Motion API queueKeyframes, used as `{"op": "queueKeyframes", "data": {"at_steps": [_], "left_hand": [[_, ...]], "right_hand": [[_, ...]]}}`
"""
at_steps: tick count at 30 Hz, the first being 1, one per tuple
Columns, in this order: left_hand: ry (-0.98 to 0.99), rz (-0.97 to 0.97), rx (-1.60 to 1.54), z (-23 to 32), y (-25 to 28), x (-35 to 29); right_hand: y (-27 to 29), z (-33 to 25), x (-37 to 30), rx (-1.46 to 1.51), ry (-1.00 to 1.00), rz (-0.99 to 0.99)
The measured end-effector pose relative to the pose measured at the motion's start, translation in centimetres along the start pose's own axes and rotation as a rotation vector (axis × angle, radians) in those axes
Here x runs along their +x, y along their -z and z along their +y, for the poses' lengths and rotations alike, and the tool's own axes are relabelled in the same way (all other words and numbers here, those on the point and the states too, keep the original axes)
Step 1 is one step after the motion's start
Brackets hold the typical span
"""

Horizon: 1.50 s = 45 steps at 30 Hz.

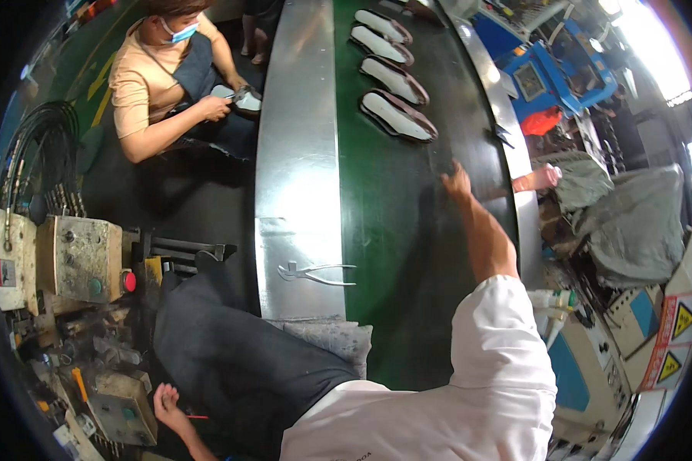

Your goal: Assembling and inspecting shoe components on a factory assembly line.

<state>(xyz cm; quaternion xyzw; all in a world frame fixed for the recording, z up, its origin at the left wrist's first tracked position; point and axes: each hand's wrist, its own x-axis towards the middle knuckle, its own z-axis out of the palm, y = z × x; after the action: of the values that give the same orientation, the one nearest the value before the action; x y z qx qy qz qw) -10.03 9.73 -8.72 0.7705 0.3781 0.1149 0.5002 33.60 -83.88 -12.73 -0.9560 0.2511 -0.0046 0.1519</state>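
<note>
Green conveyor belt (384, 307), edged by a metal ledge (296, 192), carries four white-bottomed shoes (393, 80) in a row. Right hand (457, 184), partly open and visibly empty, is over the belt near the closest shoe (397, 117) (not touching). Left hand (166, 403), loosely half-open, nothing seen in it, is near a control box (119, 407). Pincers (315, 274) lie on the ledge.
</note>
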Motion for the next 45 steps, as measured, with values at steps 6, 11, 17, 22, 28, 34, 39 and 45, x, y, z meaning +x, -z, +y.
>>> {"op": "queueKeyframes", "data": {"at_steps": [6,11,17,22,28,34,39,45], "left_hand": [[-0.256,-0.030,0.273,5.1,8.3,-10.6],[0.124,0.150,0.339,4.2,14.2,-20.0],[0.042,-0.112,0.407,6.1,7.4,-8.0],[-0.189,-0.174,0.428,8.3,3.6,-4.9],[-0.435,-0.322,0.366,12.8,-4.6,-4.7],[-0.498,-0.600,-0.171,14.8,-19.2,-4.9],[-0.340,-0.841,-0.502,23.5,-28.4,-10.5],[-0.263,-0.460,-0.800,27.0,-21.5,-10.9]], "right_hand": [[-0.3,-13.4,9.1,-0.067,-0.060,-0.025],[-3.5,-20.6,7.9,-0.147,0.052,-0.234],[-8.6,-16.5,0.4,0.497,0.025,0.000],[-6.9,-12.2,-15.9,0.337,0.082,-0.151],[-4.0,-11.0,-29.4,0.319,-0.307,-0.204],[-2.0,-15.6,-31.8,0.761,-0.164,-0.192],[-0.1,-24.5,-36.5,1.111,0.077,-0.397],[4.8,-37.4,-45.6,1.230,0.405,-0.698]]}}
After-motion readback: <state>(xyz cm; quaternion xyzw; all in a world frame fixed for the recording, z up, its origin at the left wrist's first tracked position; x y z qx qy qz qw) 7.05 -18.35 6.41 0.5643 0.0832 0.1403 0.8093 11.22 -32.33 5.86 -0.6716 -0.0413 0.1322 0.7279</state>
